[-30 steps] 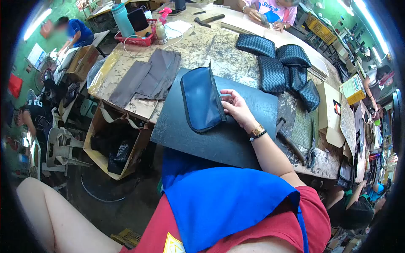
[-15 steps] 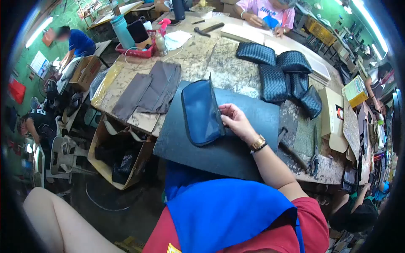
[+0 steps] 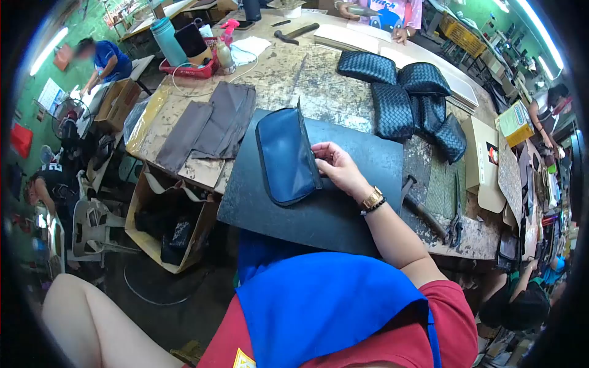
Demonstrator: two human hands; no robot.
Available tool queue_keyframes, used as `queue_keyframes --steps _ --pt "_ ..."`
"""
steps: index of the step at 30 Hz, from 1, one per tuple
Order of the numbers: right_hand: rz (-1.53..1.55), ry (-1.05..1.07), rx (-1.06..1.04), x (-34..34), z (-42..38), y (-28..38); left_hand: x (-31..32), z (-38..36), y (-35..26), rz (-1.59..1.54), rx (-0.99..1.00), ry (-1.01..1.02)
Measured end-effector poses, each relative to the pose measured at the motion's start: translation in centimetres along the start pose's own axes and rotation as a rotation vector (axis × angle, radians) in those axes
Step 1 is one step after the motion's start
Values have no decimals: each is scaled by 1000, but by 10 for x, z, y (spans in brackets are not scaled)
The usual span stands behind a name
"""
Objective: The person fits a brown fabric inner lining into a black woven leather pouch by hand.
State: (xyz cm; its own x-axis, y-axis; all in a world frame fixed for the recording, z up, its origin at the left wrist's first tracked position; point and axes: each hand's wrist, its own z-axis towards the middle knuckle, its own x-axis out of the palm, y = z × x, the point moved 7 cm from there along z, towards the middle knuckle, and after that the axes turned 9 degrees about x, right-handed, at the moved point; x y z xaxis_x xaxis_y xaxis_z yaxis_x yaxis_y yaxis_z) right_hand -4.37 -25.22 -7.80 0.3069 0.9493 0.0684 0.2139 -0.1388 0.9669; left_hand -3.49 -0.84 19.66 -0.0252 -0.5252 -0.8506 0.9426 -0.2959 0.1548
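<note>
My right hand (image 3: 337,167), with a gold watch and a dark bracelet on its wrist, is closed at the right edge of a flat dark blue pouch (image 3: 282,156). Thumb and fingers pinch that edge, which stands raised a little. The pouch has rounded corners and a black border, and it lies over a black board (image 3: 362,208) at the table's front. My left hand is out of view; a bare bent limb shows at the lower left.
Black woven pouches (image 3: 392,110) are grouped beyond my hand. Hammers (image 3: 423,211) (image 3: 297,34) and shears (image 3: 456,214) lie on the table (image 3: 313,86). Brown cloth pieces (image 3: 224,119) and a red basket (image 3: 205,69) are at left. Across the table sits a person (image 3: 405,15).
The view has shifted slightly, so the table and its things appear a little further left and up. My right hand keeps its hold on the pouch's edge.
</note>
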Motion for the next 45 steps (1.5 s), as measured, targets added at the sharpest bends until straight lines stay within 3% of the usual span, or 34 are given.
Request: queue_keyframes --steps 20,30,33,36,41,43,45 --pt "50 17 19 4 -3 6 -18 10 -8 107 222 264" --pt "40 -25 -30 2 -4 7 -30 10 -8 171 231 267" --pt "66 -33 -96 6 -10 21 -52 -7 -1 244 108 9" --pt "-30 -132 -274 10 -24 52 -39 -37 9 173 -200 -381" --pt "-371 -220 -448 35 -61 110 146 -46 30 -877 -786 -560" --pt "-490 -252 -600 42 -70 119 184 -46 37 -866 -842 -599" --pt "-385 -219 -539 42 -69 110 197 -44 35 -918 -848 -624"
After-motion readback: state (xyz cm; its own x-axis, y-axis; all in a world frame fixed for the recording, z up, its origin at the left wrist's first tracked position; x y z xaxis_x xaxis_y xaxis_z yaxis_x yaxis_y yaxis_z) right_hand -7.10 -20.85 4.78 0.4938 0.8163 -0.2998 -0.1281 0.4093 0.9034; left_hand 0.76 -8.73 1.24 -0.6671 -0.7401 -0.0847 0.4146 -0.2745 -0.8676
